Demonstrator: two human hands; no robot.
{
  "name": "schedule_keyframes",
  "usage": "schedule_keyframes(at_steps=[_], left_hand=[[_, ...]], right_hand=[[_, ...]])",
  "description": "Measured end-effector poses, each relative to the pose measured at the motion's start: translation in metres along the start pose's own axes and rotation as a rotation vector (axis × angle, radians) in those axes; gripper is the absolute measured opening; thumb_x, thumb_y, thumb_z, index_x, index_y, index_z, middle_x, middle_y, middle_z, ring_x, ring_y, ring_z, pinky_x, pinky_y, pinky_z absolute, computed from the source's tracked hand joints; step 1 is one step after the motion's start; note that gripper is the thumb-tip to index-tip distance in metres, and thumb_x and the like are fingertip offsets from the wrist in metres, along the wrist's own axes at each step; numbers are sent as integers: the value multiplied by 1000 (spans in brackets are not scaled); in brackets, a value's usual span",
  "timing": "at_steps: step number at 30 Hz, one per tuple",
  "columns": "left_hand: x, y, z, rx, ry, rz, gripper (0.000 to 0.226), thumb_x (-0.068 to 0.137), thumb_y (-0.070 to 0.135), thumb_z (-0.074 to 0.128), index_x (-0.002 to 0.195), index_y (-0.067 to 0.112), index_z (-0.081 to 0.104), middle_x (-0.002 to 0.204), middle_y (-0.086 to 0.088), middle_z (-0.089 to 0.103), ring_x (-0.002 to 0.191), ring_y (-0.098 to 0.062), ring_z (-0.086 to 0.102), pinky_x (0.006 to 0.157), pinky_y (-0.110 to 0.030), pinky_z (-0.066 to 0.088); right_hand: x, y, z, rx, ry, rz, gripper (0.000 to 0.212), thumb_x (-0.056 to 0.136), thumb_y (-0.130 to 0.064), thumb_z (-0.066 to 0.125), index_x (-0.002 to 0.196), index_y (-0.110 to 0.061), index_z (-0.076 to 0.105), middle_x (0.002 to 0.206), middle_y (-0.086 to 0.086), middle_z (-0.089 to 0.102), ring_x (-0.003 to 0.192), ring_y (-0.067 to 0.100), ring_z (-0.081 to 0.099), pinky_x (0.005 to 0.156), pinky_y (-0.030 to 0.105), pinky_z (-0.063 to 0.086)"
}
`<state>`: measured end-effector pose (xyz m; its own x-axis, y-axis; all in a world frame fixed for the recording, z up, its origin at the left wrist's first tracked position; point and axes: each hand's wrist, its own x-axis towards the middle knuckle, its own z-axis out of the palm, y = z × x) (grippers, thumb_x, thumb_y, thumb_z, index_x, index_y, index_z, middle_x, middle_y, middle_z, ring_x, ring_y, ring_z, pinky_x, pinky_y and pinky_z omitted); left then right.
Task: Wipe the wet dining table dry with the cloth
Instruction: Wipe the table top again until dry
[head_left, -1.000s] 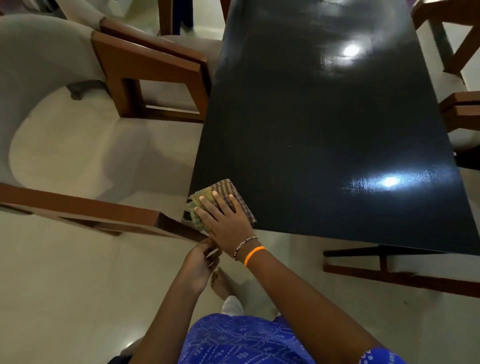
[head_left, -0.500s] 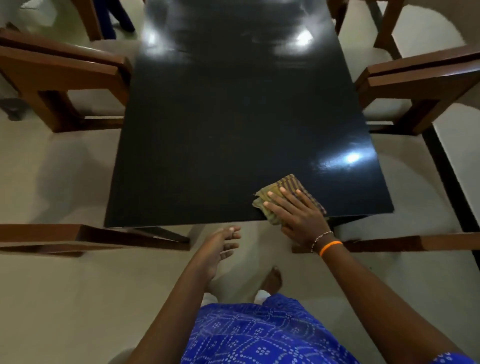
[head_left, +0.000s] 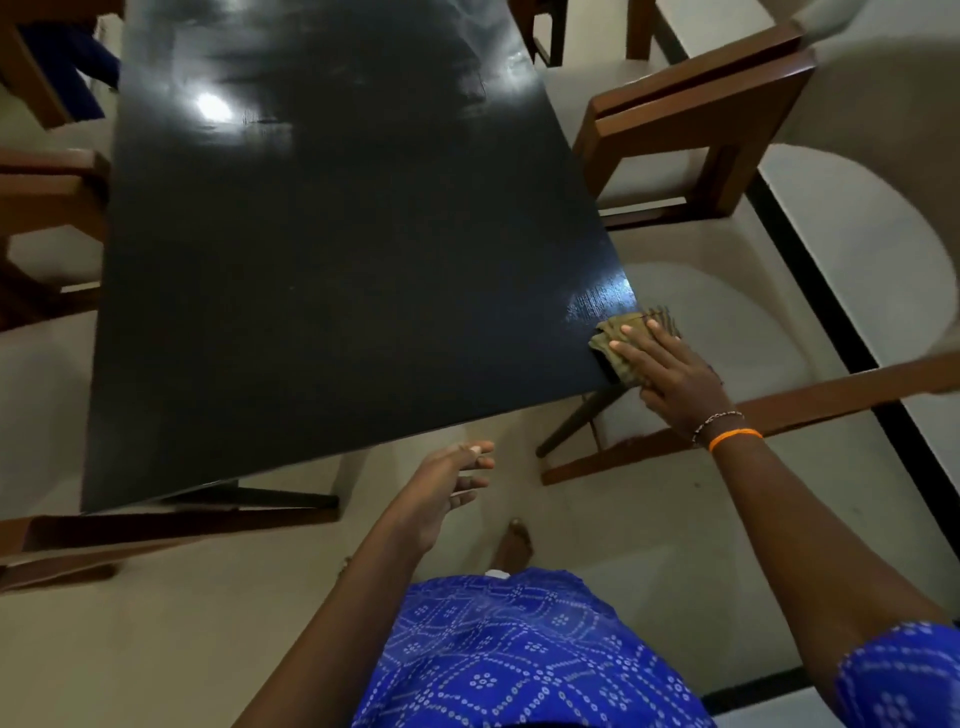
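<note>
Head view puts the folded olive-green cloth with a dark striped border (head_left: 626, 343) at the near right corner of the glossy black rectangular counter (head_left: 332, 270), partly overhanging the right edge. The right hand (head_left: 675, 379) lies flat on it, fingers (head_left: 631, 353) straight and spread, pressing rather than gripping, and pointing up and to the left across the surface. From those fingers nearly all of the counter lies to the left and away, its long axis running from the person towards the far end, where bright sheens and smeary streaks probably mark remaining water, though glare makes that hard to judge. The left hand (head_left: 447, 493) hangs in the air off the near edge, fingers loosely extended, holding nothing and touching nothing. The right hand is plainly the nearer one, so the coming stroke likely has to turn back inward from this corner.
</note>
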<state>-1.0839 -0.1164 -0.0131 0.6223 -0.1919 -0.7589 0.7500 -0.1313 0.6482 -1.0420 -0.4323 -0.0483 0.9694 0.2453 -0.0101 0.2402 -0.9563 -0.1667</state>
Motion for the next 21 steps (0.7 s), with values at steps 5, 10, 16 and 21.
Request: schedule_keyframes(at_steps=[5,10,16,21], left_hand=[[-1,-7,-4,18,-24,8,27,96,26,41,111,22,62,109,-1,61,100,-19,57,83,-30,46],[-5,-20,-24,-64,-31,-41,26,96,25,40,112,22,61,113,-3,60,105,-21,55,83,-29,46],[-17,-25,-54,-150,-39,-82,27,96,22,41,113,19,61,109,-2,60,101,-19,55,83,-28,45],[-38,-46,-145,-247,31,-57,26,95,25,41,111,19,62,105,-3,60,92,-16,56,80,-29,45]], right_hand=[[-12,-13,1,645,414,791,56,77,-7,44,133,-9,47,112,23,63,87,34,62,78,27,49],[24,-73,0,1454,983,1176,61,85,6,34,143,-12,30,81,4,57,53,6,55,59,23,51],[51,-181,16,1621,813,1324,62,92,3,37,147,-15,14,110,7,54,76,14,53,62,13,49],[84,-334,49,1563,548,1375,50,93,-2,38,140,-2,22,127,22,54,106,35,60,97,42,48]])
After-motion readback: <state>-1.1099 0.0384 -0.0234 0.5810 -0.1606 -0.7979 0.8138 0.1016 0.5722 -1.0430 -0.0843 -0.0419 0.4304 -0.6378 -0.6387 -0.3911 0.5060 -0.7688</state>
